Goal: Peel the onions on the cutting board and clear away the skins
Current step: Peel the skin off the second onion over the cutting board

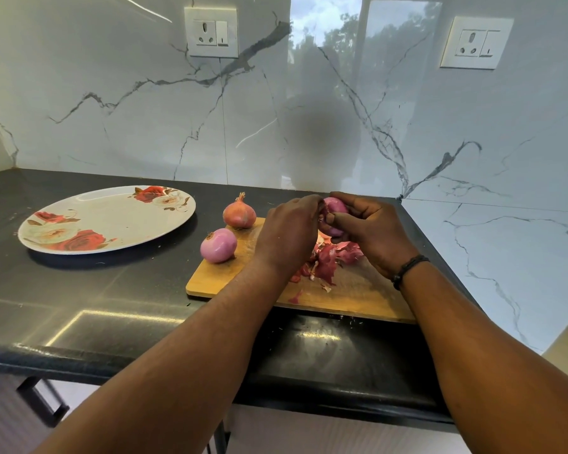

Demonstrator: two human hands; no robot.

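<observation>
Above the wooden cutting board (358,296), my right hand (371,231) grips a purple onion (335,206). My left hand (289,231) is at the onion's left side, its fingers curled against it; the fingertips are hidden. A pile of reddish skins (328,260) lies on the board under my hands. A peeled pink onion (218,245) sits at the board's left edge. An unpeeled brownish onion (239,213) stands at the board's far left corner.
A white oval plate (112,221) with red rose prints lies on the black counter (79,290) to the left of the board. Marble wall panels close off the back and the right side. The counter's front edge runs below my forearms.
</observation>
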